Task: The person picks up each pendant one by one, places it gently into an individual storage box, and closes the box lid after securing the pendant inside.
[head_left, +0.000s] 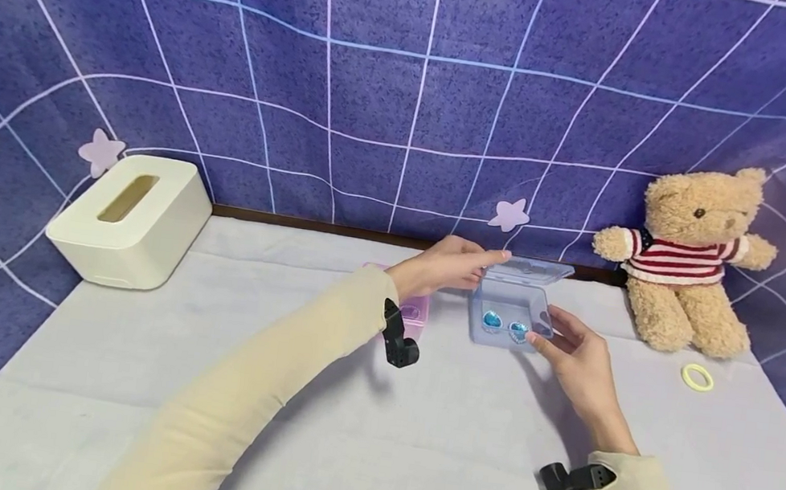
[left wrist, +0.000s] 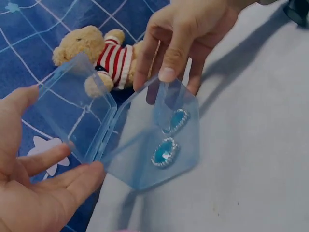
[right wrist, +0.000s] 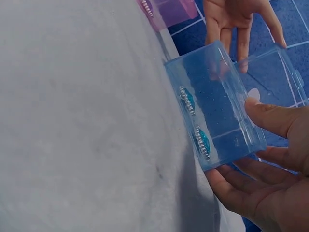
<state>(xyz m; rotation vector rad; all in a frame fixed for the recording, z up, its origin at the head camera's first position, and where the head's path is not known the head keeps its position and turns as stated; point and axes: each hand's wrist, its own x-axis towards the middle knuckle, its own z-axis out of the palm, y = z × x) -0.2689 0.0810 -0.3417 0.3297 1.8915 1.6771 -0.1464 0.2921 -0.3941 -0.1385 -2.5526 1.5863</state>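
Observation:
A translucent blue plastic box [head_left: 512, 303] has its hinged lid [head_left: 532, 270] swung up and back. Two blue gems with beaded silver rims, one gem [left wrist: 165, 152] and another gem [left wrist: 177, 121], lie inside along the front side. My right hand [head_left: 579, 363] grips the box's right side, thumb at the rim and fingers underneath. My left hand [head_left: 450, 266] is at the box's back left, its extended fingers touching the lid's edge and the hinge side. Partly hidden behind the left forearm is a pink translucent box [head_left: 415, 316], with a beaded piece visible inside.
A teddy bear [head_left: 690, 259] in a striped sweater sits at the back right, with a yellow ring [head_left: 697, 377] in front of it. At the back left stands a cream tissue box [head_left: 126, 223]. White cloth [head_left: 412, 457] covers the table; a blue gridded curtain [head_left: 374, 89] hangs behind.

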